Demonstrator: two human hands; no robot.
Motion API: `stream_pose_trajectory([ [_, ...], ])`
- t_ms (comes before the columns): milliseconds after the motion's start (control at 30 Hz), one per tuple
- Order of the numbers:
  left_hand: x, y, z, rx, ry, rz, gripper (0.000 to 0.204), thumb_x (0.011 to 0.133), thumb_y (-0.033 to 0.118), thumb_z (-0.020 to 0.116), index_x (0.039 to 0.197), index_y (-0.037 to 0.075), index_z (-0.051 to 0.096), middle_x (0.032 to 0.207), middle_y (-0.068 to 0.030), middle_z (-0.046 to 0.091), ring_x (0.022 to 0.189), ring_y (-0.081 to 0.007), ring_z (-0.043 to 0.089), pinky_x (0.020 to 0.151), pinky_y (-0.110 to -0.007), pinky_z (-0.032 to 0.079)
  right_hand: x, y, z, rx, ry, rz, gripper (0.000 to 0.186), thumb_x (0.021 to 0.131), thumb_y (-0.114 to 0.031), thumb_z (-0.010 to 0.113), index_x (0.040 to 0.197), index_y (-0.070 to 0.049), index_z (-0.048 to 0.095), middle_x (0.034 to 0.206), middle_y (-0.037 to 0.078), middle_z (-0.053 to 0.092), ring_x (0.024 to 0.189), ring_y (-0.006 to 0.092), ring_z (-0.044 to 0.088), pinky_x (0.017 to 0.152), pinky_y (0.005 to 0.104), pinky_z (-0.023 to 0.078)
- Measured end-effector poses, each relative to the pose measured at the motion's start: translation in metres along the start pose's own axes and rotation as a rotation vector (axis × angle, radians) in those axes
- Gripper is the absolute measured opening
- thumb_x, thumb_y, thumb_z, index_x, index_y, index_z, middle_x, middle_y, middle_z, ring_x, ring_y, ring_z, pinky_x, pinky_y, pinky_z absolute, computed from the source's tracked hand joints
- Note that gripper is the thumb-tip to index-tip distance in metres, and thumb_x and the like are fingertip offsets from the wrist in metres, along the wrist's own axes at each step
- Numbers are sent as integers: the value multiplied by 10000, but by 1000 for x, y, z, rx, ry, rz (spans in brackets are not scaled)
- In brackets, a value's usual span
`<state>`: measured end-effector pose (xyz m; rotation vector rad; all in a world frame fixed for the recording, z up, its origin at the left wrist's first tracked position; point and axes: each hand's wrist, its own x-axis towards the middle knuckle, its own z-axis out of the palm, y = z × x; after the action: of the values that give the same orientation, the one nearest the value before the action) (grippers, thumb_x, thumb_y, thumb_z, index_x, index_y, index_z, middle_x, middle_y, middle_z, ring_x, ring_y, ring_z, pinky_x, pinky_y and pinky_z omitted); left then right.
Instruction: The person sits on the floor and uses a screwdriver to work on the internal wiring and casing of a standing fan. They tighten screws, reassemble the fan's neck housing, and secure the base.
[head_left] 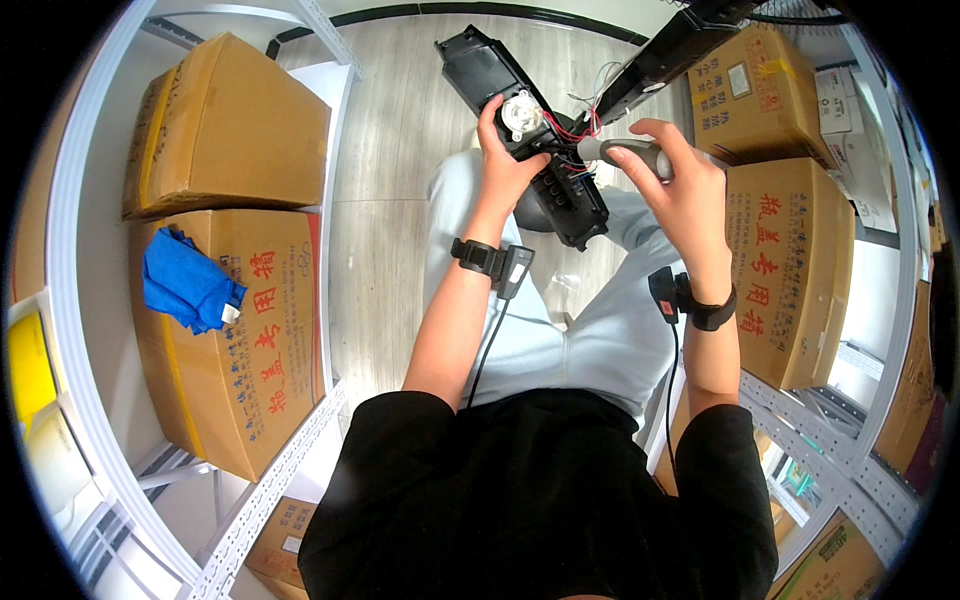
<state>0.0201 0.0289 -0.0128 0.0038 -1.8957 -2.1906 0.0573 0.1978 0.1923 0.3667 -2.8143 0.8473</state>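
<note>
My left hand (503, 165) grips the edge of a long black plastic housing (488, 72), thumb and fingers spread across its middle. A white round motor-like part (521, 114) is mounted in the housing beside my fingers. In my right hand (690, 195) is a screwdriver (648, 156) with a grey handle; it points left toward the housing's middle, where its tip is hard to make out. Thin red wires (592, 124) run from the housing toward a tall black column (675, 52) behind it. The housing lies tilted above my knees.
Metal shelving (72, 230) on the left bears cardboard boxes (245, 130), with a blue cloth (190, 280) on one. More cardboard boxes (790, 275) stand on the right shelving. Cables hang from the black wrist devices (490, 263). The floor (375, 260) is grey wood-look.
</note>
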Motion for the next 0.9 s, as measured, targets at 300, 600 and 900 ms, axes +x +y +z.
stream_pose_trajectory([
  [300, 1, -6, -2, 3, -6, -16, 1047, 616, -147, 734, 1492, 165, 253, 1407, -130, 390, 1291, -277, 440, 1077, -378, 404, 7, -2, 6, 47, 6, -208, 378, 838, -249, 770, 1124, -84, 584, 968, 110, 637, 762, 311, 695, 643, 390, 552],
  [600, 2, -6, -1, -40, 34, -44, 1005, 600, -89, 751, 1472, 128, 302, 1416, -145, 347, 1333, -331, 376, 1125, -414, 339, 11, 0, 10, 51, 6, -221, 389, 841, -252, 763, 1135, -84, 572, 1015, 129, 628, 742, 311, 693, 609, 384, 559],
  [900, 2, -4, -1, -36, 53, -43, 1004, 597, -91, 747, 1471, 126, 303, 1404, -142, 354, 1332, -332, 373, 1126, -422, 337, 12, 2, 9, 146, 2, -153, 410, 839, -299, 761, 1139, -87, 580, 1008, 119, 645, 737, 289, 689, 624, 377, 567],
])
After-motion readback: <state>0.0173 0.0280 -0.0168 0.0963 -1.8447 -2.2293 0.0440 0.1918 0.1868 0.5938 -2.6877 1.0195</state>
